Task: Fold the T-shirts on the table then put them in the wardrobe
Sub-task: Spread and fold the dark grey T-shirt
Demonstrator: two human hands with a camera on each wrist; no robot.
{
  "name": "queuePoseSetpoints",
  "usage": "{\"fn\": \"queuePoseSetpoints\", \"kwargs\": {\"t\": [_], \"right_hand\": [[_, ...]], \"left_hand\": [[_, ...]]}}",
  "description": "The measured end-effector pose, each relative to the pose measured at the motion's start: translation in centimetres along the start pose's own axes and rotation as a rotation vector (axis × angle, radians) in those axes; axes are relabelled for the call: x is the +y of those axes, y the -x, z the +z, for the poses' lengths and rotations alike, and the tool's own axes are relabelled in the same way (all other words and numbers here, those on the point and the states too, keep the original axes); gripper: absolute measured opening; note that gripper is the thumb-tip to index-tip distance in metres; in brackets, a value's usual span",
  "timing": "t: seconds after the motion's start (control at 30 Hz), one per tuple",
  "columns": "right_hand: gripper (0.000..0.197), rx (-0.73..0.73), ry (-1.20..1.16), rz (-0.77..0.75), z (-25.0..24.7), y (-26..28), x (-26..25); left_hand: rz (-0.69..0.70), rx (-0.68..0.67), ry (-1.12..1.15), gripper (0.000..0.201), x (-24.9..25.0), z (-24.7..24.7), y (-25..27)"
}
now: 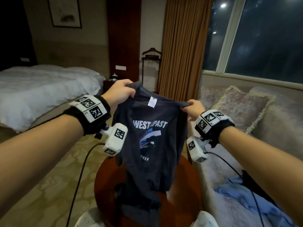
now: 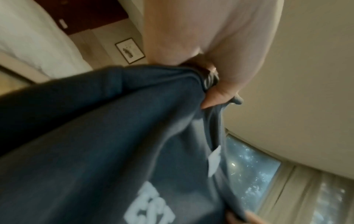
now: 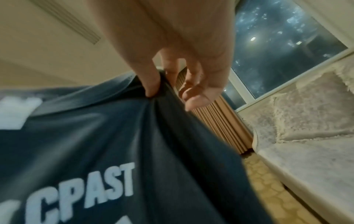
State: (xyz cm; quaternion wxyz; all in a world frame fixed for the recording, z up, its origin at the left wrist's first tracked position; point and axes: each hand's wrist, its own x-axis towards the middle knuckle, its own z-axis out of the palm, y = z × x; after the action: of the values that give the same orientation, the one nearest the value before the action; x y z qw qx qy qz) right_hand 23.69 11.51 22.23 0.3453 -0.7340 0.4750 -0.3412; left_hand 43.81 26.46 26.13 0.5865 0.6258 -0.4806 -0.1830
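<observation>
A dark navy T-shirt (image 1: 152,145) with white lettering and a white neck label hangs in the air above a round wooden table (image 1: 185,190). My left hand (image 1: 122,93) grips its left shoulder, fabric bunched in the fist (image 2: 208,84). My right hand (image 1: 191,106) pinches the right shoulder between thumb and forefinger (image 3: 153,89), the other fingers loose. The shirt's hem trails down onto a heap of dark clothes (image 1: 139,208) on the table. In both wrist views the navy T-shirt (image 2: 95,144) (image 3: 86,144) fills the lower frame.
A light blue garment (image 1: 255,199) lies on the pale sofa (image 1: 229,169) at the right, with cushions (image 1: 242,107) behind. A white bed (image 1: 41,89) stands at the left, a valet stand (image 1: 150,66) and brown curtain (image 1: 182,46) ahead. Cables hang from both wrists.
</observation>
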Motion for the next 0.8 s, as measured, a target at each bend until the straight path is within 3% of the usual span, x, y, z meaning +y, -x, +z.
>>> {"fn": "queuePoseSetpoints", "kwargs": {"t": [0.07, 0.17, 0.27, 0.43, 0.6, 0.8], "right_hand": [[0.028, 0.043, -0.192, 0.003, -0.9, 0.2, -1.3], [0.026, 0.186, -0.290, -0.079, -2.3, 0.3, -3.8], [0.017, 0.361, -0.241, -0.185, -4.4, 1.0, -6.2], [0.015, 0.513, -0.308, -0.275, -9.1, 4.4, -9.9], [0.028, 0.589, -0.530, -0.409, -11.0, 7.9, -12.9], [0.026, 0.679, -0.498, -0.525, -12.8, 10.0, -14.3]], "left_hand": [[0.066, 0.009, -0.186, 0.024, -0.2, -0.6, -0.2], [0.196, 0.108, -0.393, 0.021, 0.5, -1.4, -0.3], [0.285, 0.259, -0.396, 0.020, 2.3, -2.3, 0.0], [0.408, 0.534, -0.464, 0.031, 5.9, -4.4, 1.8], [0.523, 0.696, -0.345, 0.034, 10.3, -5.0, 4.2], [0.558, 0.753, -0.301, 0.032, 13.0, -5.0, 5.7]]}}
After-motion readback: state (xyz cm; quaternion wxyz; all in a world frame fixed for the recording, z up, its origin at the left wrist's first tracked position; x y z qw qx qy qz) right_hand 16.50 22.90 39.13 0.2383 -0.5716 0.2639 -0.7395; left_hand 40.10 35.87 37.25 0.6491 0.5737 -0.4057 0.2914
